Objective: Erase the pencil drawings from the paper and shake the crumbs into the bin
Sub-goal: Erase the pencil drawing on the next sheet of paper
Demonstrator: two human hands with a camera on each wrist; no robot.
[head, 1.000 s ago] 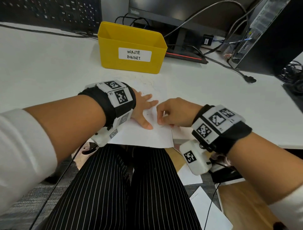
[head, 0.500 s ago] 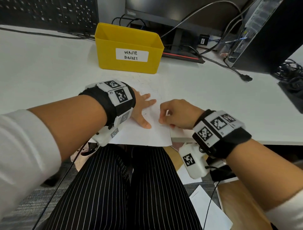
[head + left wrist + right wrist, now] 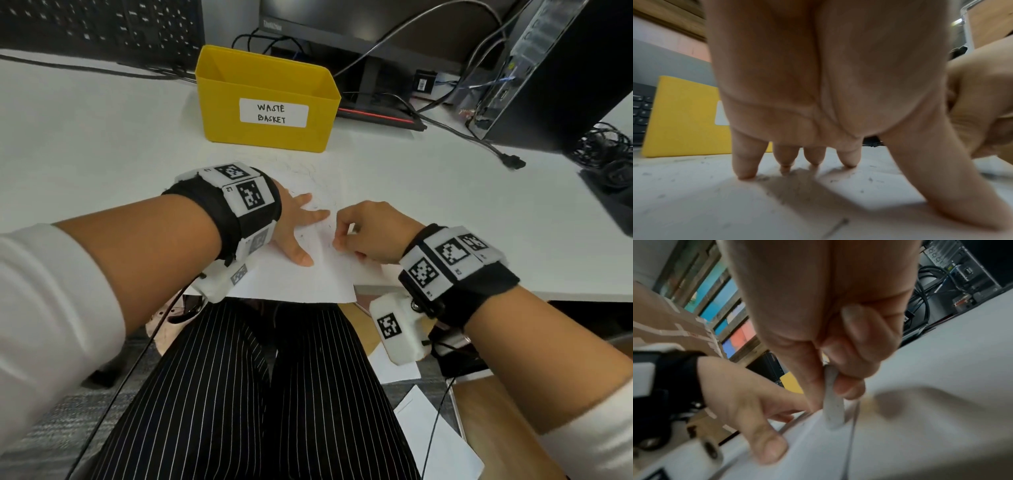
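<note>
One white desk (image 3: 85,137), with its near edge running under both wrists. At the back edge there's a keyboard (image 3: 102,31), cut off by the top of the head view, plus a monitor stand and a tangle of cables I can't really count. A dark computer tower (image 3: 565,68) sits at the back right corner, also cropped.

One yellow bin (image 3: 267,102) with a "WASTE BASKET" label stands back from the middle of the desk, upright, and what's inside it is hidden by its front wall.

One sheet of paper (image 3: 291,281) lies at the near edge, its front edge hanging slightly off the desk. The pencil lines on it are faint, so I can't make out what's drawn. Dark little crumbs (image 3: 869,178) are scattered over it, too many and too blurry to count.

The left hand (image 3: 294,226) is spread flat, with all five fingertips pressing the paper down. The wrist band hides most of it from above.

The right hand (image 3: 370,233) is just beside it, fingers curled and pinching one whitish eraser (image 3: 833,402), whose tip is down on the paper. From the head view the eraser is pretty much hidden inside the hand.
</note>
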